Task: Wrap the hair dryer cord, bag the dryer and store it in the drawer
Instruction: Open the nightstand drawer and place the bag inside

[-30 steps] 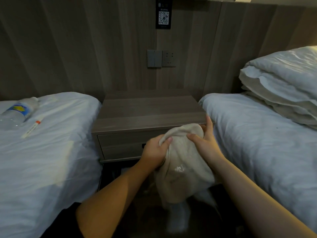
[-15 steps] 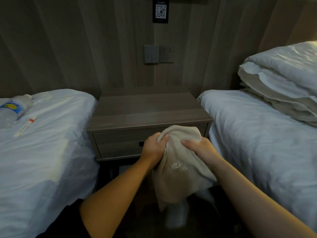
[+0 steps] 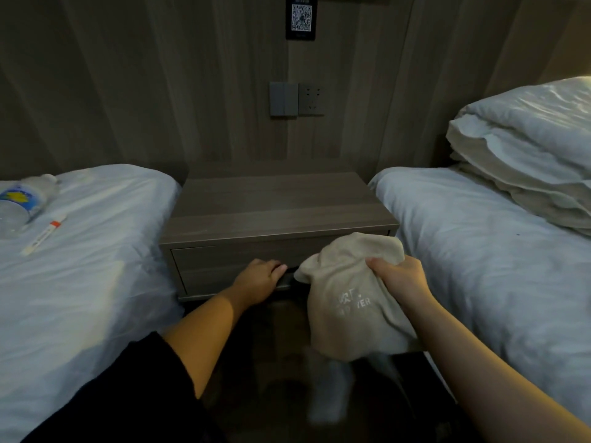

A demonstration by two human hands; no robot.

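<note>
Right hand point(image 3: 398, 279) fingers clamped on beige bag point(image 3: 355, 302), faint print ending "ER". Left hand point(image 3: 260, 276) fingers together, curled at closed drawer point(image 3: 224, 266) handle. QR placard point(image 3: 301, 17) unreadable.

Nightstand point(image 3: 278, 215) sits at twelve o'clock between two beds — bottle point(image 3: 22, 199) on the nine o'clock bed point(image 3: 96, 266), folded duvet point(image 3: 527, 148) at two o'clock

bag point(image 3: 348, 302): beige cloth, bulging, held aloft | drawer point(image 3: 224, 266): grey wood, shut
</note>
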